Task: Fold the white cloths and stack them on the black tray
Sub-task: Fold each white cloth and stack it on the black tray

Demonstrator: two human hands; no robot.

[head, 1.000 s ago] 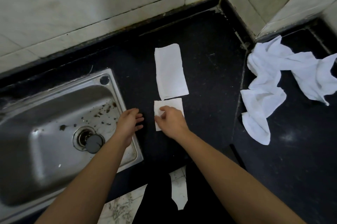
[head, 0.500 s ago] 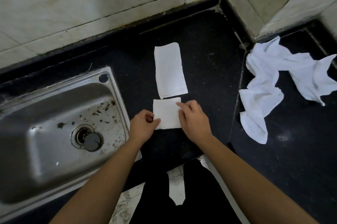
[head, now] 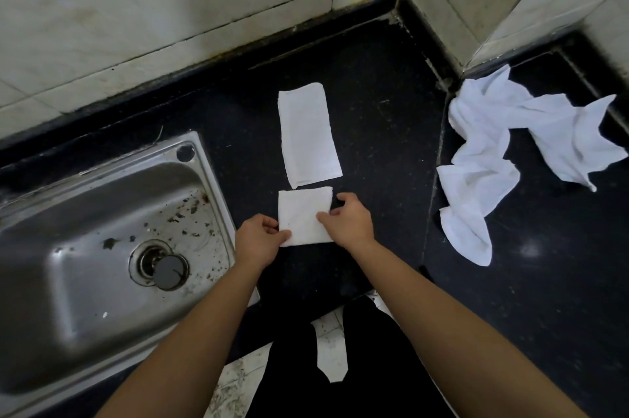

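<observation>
Down on the black bench (head: 374, 94), seen from the head camera, a small white square cloth (head: 303, 215) lies folded flat, near the front edge and just right of the steel sink (head: 85, 213). The left hand (head: 257, 240) pinches its near-left corner, thumb on top. The right hand (head: 350, 221) grips its right edge, thumb pressed on the fabric and fingers curled beside it.

Just beyond the square cloth, almost touching its far edge, a long cloth (head: 308, 135) lies folded into a narrow strip that points toward the tiled wall (head: 170, 8). Well to the right, past a seam in the bench, the crumpled cloths (head: 493, 152) sit in a loose heap by the wall corner. The sink holds dark specks and a round drain plug (head: 169, 272).
</observation>
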